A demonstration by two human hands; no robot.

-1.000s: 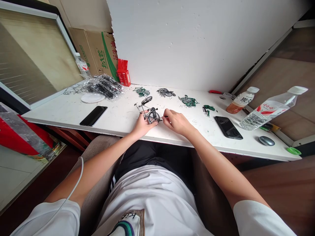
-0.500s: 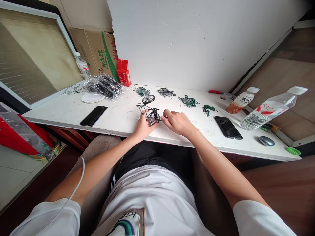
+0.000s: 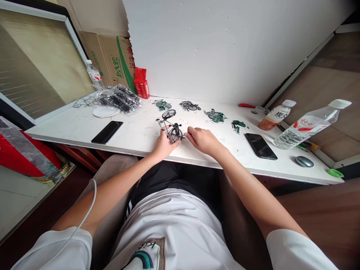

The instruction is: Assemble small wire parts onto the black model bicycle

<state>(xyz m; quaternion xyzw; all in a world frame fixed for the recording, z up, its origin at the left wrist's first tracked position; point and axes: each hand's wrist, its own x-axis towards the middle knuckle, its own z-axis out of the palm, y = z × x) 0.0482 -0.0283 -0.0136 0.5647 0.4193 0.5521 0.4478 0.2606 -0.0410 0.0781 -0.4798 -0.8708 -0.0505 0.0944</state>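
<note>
A small black model bicycle is held just above the front part of the white table, one wheel pointing away from me. My left hand is closed around its near end, by the rear wheel and frame. My right hand is beside that wheel on the right, thumb and index finger pinched together. Whatever lies between those fingertips is too small to make out. Behind the bicycle lie piles of green parts and black and grey parts, with another green pile farther left.
On the left are a black phone, a white lid and a clear bag of black parts. At right stand two bottles, one orange-brown and one clear, near another phone and a mouse.
My right hand has shifted very slightly, its fingertips now a little apart from the wheel. The bicycle has tilted a touch to the left in my left hand.
</note>
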